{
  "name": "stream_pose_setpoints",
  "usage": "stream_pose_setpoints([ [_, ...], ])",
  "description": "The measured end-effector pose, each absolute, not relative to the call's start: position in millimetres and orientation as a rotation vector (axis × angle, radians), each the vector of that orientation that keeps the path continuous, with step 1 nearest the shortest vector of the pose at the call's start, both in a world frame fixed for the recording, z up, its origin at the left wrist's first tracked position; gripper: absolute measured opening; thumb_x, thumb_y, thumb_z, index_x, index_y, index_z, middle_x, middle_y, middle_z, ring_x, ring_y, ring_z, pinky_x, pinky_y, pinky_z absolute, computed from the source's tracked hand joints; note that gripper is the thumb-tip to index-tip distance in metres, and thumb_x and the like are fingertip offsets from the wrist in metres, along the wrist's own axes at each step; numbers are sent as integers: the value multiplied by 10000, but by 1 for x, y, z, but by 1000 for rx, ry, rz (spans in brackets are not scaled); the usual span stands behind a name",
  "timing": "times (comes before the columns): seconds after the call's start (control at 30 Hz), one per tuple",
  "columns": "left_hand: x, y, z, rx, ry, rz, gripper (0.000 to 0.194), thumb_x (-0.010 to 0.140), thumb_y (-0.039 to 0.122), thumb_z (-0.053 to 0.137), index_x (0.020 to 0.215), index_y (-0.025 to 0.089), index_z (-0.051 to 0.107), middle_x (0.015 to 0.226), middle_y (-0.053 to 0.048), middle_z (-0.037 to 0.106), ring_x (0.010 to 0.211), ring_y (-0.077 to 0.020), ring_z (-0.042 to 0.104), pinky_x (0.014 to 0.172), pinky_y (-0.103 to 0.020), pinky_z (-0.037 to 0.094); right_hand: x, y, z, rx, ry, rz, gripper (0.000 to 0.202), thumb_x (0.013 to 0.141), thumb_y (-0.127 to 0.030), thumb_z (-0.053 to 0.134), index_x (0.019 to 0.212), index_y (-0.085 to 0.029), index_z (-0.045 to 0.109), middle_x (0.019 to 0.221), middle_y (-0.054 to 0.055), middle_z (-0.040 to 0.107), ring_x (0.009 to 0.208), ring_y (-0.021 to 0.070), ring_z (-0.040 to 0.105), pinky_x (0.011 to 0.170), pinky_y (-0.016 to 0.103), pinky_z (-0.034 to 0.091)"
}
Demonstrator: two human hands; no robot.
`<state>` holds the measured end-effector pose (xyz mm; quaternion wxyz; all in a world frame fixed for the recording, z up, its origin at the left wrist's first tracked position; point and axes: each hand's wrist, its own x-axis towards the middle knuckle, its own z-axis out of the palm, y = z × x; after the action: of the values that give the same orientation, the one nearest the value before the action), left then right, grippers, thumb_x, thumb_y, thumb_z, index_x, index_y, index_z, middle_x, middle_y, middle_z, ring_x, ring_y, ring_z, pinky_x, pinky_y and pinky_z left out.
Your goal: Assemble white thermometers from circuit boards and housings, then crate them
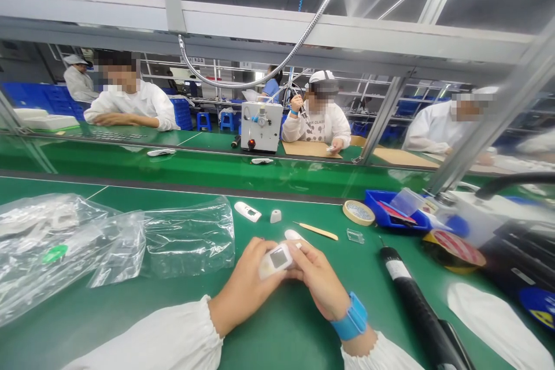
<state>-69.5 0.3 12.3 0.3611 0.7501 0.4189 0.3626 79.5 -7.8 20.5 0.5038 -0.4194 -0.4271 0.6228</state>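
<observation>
A white plastic housing (274,261) with a dark square window is held between both hands above the green table. My left hand (245,283) wraps round its left side. The fingers of my right hand (315,272), with a blue wristband on that wrist, are closed on its right end. Just beyond the hands lie a white shell (248,211) with a cutout, a small white cap (276,216) and another white part (295,236), partly hidden by the hands. A tool with a yellow handle (318,231) rests to their right.
Clear plastic bags (186,237) cover the left. At the right are a tape roll (358,213), a blue tray (377,208), a small clear piece (355,236) and a black electric screwdriver (411,300). Beyond the green belt (208,172), several people in white sit at another bench.
</observation>
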Motion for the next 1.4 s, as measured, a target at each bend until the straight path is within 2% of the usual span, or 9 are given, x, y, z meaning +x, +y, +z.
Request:
stream_pose_setpoints([
  [0.23, -71, 4, 13, 1717, 1027, 914, 268, 755, 281, 567, 1014, 212, 552, 927, -31, 488, 880, -173, 499, 802, -298, 381, 83, -8, 22, -1066, -1034, 1517, 429, 729, -523, 585, 954, -160, 630, 766, 50, 652, 632, 144, 582, 619, 284, 472],
  [0.3, -71, 4, 14, 1591, 958, 874, 275, 772, 329, 554, 1015, 201, 562, 898, -29, 500, 845, -158, 495, 737, -270, 392, 83, -7, 22, -1097, -1050, 1475, 439, 727, -530, 583, 962, -163, 629, 695, 28, 632, 583, 130, 560, 572, 262, 455],
  [0.4, -70, 2, 18, 1351, 834, 776, 314, 792, 406, 517, 985, 166, 578, 797, -25, 510, 720, -124, 473, 545, -215, 360, 85, -6, 22, -1140, -1091, 1372, 385, 724, -505, 604, 924, -178, 643, 595, -25, 559, 515, 96, 485, 499, 215, 393],
  [0.47, -69, 0, 20, 1159, 778, 732, 340, 788, 444, 510, 901, 136, 599, 742, -21, 498, 640, -100, 451, 469, -197, 310, 86, -5, 22, -1156, -1121, 1310, 324, 718, -473, 627, 864, -185, 656, 608, -36, 539, 519, 84, 439, 485, 202, 359],
  [0.57, -67, -2, 20, 901, 734, 717, 356, 773, 456, 533, 828, 111, 607, 743, -37, 515, 589, -80, 451, 440, -189, 289, 87, -5, 24, -1152, -1168, 1274, 276, 720, -451, 632, 763, -180, 652, 660, -26, 557, 562, 95, 433, 492, 205, 338],
  [0.9, -65, -5, 15, 738, 723, 696, 348, 789, 428, 528, 881, 100, 594, 742, -39, 511, 566, -63, 431, 440, -179, 256, 85, -7, 22, -1122, -1221, 1295, 287, 764, -439, 579, 659, -173, 580, 620, -22, 551, 609, 128, 497, 602, 242, 394],
  [1.1, -65, -5, 19, 1015, 813, 753, 328, 793, 449, 507, 819, 124, 550, 742, -11, 456, 623, -76, 411, 474, -194, 267, 84, -8, 25, -1130, -1241, 1299, 192, 726, -356, 641, 817, -190, 610, 744, -16, 599, 687, 138, 539, 654, 239, 432],
  [1.4, -66, -3, 19, 1229, 880, 720, 380, 780, 485, 497, 967, 156, 531, 752, 0, 458, 672, -104, 404, 531, -221, 306, 84, -10, 27, -1154, -1231, 1319, 308, 669, -329, 678, 929, -190, 586, 841, 16, 634, 862, 209, 591, 782, 308, 465],
])
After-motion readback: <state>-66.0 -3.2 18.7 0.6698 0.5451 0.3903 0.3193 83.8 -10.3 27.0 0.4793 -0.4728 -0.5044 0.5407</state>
